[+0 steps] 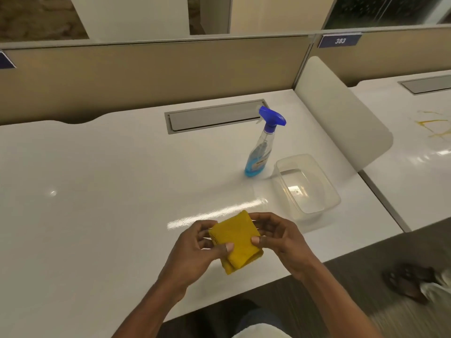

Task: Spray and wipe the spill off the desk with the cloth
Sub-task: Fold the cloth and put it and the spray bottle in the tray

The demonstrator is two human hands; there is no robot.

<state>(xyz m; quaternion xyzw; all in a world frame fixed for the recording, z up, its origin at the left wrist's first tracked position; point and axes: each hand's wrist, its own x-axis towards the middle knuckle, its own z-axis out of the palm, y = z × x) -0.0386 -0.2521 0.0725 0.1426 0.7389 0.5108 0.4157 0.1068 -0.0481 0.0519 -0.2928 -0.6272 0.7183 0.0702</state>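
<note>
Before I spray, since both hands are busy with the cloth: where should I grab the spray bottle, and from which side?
Grip the spray bottle at its narrow neck just under the blue trigger head, probably with the right hand, coming from the near side. It stands upright, nozzle pointing away-left, and the clear container crowds its right.

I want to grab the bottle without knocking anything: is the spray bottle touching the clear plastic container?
Apart. The head view shows a strip of bare white desk between the spray bottle base and the clear plastic container near rim.
</note>
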